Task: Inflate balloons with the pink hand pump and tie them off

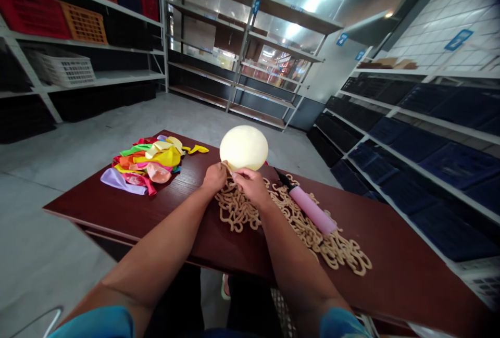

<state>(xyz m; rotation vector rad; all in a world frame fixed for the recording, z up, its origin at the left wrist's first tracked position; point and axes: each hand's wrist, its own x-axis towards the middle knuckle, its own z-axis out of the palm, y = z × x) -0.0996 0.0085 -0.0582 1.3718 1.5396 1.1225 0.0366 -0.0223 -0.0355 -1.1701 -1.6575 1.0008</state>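
An inflated pale yellow balloon [244, 146] rests at the far edge of the dark wooden table [156, 213]. My left hand [214, 176] is closed at its neck on the left. My right hand [252, 184] pinches the neck from the right, fingers pressed together. Both hands hover over a heap of tan chain-like clips [297, 221] spread across the table. A pink hand pump [310, 205] with a black nozzle lies on that heap, right of my right hand.
A pile of flat balloons in several colours [146, 165] lies at the table's far left. Metal shelving with red, orange and white crates [62, 20] stands left; shelves with dark blue bins [429, 135] run along the right. Grey floor surrounds the table.
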